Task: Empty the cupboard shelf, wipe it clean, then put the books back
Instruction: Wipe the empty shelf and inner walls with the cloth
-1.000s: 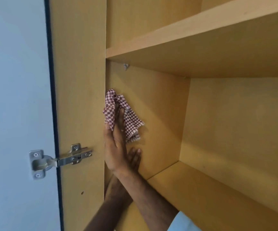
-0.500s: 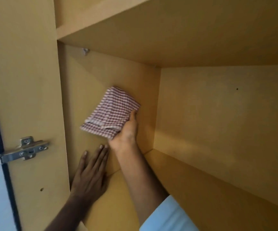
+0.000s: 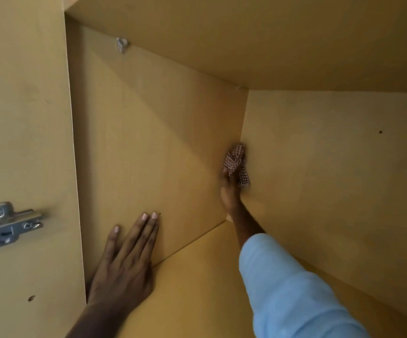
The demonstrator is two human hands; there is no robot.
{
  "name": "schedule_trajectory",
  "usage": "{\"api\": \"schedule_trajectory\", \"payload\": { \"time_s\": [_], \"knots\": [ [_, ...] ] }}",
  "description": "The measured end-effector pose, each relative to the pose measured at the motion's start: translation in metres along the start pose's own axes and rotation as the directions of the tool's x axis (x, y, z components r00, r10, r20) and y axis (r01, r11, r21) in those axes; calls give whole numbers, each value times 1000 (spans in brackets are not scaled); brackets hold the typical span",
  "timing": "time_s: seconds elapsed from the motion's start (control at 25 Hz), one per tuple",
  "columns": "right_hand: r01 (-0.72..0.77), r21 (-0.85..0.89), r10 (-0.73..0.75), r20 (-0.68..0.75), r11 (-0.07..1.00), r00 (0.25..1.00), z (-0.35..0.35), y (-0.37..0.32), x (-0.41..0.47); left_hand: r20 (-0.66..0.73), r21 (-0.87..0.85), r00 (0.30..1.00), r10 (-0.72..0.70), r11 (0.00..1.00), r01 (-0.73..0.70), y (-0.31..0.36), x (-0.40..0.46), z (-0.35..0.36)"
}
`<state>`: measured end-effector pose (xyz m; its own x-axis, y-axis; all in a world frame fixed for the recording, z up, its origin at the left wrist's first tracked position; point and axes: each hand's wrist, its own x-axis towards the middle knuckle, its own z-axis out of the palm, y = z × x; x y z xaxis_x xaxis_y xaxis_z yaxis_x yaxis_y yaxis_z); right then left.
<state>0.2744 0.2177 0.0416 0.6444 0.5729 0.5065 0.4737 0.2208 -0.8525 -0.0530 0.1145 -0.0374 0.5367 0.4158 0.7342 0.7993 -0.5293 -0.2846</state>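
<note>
The cupboard shelf (image 3: 197, 284) is bare yellow wood, with no books on it. My right hand (image 3: 229, 191) reaches deep inside and presses a red-and-white checked cloth (image 3: 237, 164) into the vertical corner where the left side wall (image 3: 148, 142) meets the back wall (image 3: 331, 179). The cloth is bunched up in my fingers. My left hand (image 3: 126, 262) lies flat with fingers straight against the bottom of the left side wall, holding nothing. A light blue sleeve (image 3: 287, 293) covers my right forearm.
The shelf above (image 3: 246, 40) closes the compartment overhead, with a small metal shelf pin (image 3: 122, 45) under it on the side wall. The cupboard's front frame (image 3: 24, 142) carries a metal door hinge (image 3: 5, 223) at the left.
My right hand has slid the cloth from the middle of the left side wall to the back corner. My left hand stays flat on the side wall. The view has moved closer in.
</note>
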Motion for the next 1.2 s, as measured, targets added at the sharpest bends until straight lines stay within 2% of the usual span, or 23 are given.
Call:
{"api": "schedule_trajectory", "payload": {
  "time_s": [0.12,0.28,0.4,0.48,0.56,0.64,0.68,0.72,0.8,0.88,0.92,1.0,1.08,1.12,1.2],
  "knots": [
    [-117,65,116,19,991,993,21,5,-17,68,-71,998,-15,997,20,-1,1,-5],
    [-99,-140,122,171,985,978,28,-25,-75,160,-108,986,-54,992,71,4,4,-22],
    [52,-68,-39,186,996,982,56,-66,-151,221,-48,974,-42,997,54,0,3,-29],
    [193,-11,-183,271,981,945,65,-88,-190,269,-96,963,28,995,-2,3,-2,-29],
    [313,63,-314,372,947,874,68,-111,-223,328,-232,942,77,973,2,5,-17,-34],
    [413,192,-454,446,890,771,71,-135,-257,259,-373,965,46,926,56,4,-36,-40],
    [403,275,-488,480,873,729,68,-146,-270,234,-442,972,30,893,79,3,-44,-42],
    [350,359,-496,510,865,703,63,-157,-279,184,-502,983,6,860,89,2,-50,-42],
    [183,456,-439,552,871,709,55,-165,-285,134,-547,988,72,837,13,0,-55,-35],
    [-60,542,-325,584,838,744,50,-162,-290,202,-573,967,155,820,-12,1,-49,-31],
    [-238,578,-236,625,780,744,46,-161,-291,237,-611,955,180,792,3,2,-44,-31],
    [-552,616,-79,704,562,706,40,-160,-287,288,-687,933,218,725,43,1,-40,-30],
    [-682,625,57,720,381,692,28,-158,-275,273,-742,938,215,668,63,-3,-41,-28],
    [-708,630,136,709,320,692,22,-157,-264,308,-742,926,218,664,91,-4,-42,-26],
    [-734,621,291,674,275,679,12,-142,-231,427,-689,862,272,716,115,-5,-51,-22]
  ]
}}
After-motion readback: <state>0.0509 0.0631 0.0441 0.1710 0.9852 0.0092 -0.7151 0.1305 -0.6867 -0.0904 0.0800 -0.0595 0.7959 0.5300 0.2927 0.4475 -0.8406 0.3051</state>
